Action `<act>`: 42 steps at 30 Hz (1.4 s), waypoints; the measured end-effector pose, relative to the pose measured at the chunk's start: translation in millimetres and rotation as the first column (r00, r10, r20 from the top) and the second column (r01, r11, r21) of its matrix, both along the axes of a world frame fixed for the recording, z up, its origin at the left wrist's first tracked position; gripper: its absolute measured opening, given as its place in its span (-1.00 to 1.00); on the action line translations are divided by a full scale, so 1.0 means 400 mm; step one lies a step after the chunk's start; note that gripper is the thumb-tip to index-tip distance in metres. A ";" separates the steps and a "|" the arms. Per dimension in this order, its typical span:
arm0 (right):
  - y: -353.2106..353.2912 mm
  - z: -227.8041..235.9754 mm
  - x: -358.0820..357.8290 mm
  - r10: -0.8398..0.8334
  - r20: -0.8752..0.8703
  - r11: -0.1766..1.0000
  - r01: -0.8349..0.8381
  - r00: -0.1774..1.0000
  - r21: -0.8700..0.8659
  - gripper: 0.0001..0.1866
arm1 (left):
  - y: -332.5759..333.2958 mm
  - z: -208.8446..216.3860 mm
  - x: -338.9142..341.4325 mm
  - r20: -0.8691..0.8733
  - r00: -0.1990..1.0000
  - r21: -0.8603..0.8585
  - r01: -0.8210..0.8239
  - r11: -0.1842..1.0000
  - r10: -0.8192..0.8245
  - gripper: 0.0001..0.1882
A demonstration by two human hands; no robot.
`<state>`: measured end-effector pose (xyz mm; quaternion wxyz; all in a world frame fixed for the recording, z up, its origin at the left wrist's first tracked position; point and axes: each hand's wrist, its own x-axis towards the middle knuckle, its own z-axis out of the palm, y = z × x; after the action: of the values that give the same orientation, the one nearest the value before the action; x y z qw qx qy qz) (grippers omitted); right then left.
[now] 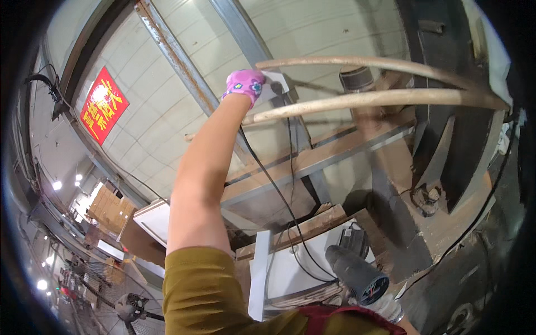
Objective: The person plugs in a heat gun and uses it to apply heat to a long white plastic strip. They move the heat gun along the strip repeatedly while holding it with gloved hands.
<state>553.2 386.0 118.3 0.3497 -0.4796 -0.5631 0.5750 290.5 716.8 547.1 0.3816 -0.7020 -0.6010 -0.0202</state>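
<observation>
My left arm stretches up to the wall, and my left hand (243,87) wears a pink glove with a flower pattern. That hand is closed at the edge of a white wall socket (274,84); its fingertips are hidden, as is anything in them. A black cord (272,181) hangs from beside my left wrist toward a dark barrel-shaped tool (357,274) at the lower right. Against the tool's lower end is my right hand (389,308), a small pale patch partly covered, with its fingers hidden.
Two curved wooden poles (363,99) cross in front of the wall. Below runs a metal beam (312,162), above boards and a white panel (298,265). A caged fan (131,307) stands lower left; a red sign (104,106) hangs on the wall. Another cable (469,234) curves down at the right.
</observation>
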 end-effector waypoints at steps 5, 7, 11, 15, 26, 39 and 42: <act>-0.050 0.005 0.023 -0.023 0.037 0.999 0.024 0.999 -0.026 -0.52 | -0.253 -0.017 -0.186 0.308 0.822 0.372 0.359 0.856 -0.478 -0.65; -0.061 0.006 0.033 -0.038 0.047 0.999 0.039 0.998 -0.026 -0.52 | -0.372 -0.162 -0.242 0.738 0.367 0.437 0.379 0.816 -0.566 -0.65; -0.066 0.011 0.025 -0.053 0.071 0.998 0.056 0.996 -0.041 -0.51 | -0.411 -0.470 -0.209 0.839 -0.537 0.234 0.497 0.835 0.084 -0.63; -0.035 0.019 -0.018 -0.053 0.094 0.998 0.057 0.994 -0.039 -0.50 | -0.133 -0.510 -0.074 0.645 -0.756 0.442 0.490 0.752 0.113 -0.80; 0.016 0.034 -0.062 -0.042 0.164 0.997 0.051 0.986 -0.054 -0.49 | 0.174 -0.321 0.000 0.515 -0.853 0.643 0.324 0.694 -0.079 -0.81; -0.047 -0.054 0.075 0.092 0.539 0.928 -0.269 0.837 0.260 -0.47 | 0.074 -0.538 -0.245 0.764 -0.625 0.627 0.658 0.416 -0.163 -0.76; -0.053 -0.118 0.110 0.089 0.635 0.945 -0.267 0.767 0.190 -0.46 | -0.044 -0.554 -0.334 0.560 -0.813 0.645 0.550 0.530 0.162 -0.69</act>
<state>597.0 364.9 71.2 0.1511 -0.5330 -0.7623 0.3347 156.8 699.1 325.6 -0.5803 -0.4815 -0.1542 -0.6385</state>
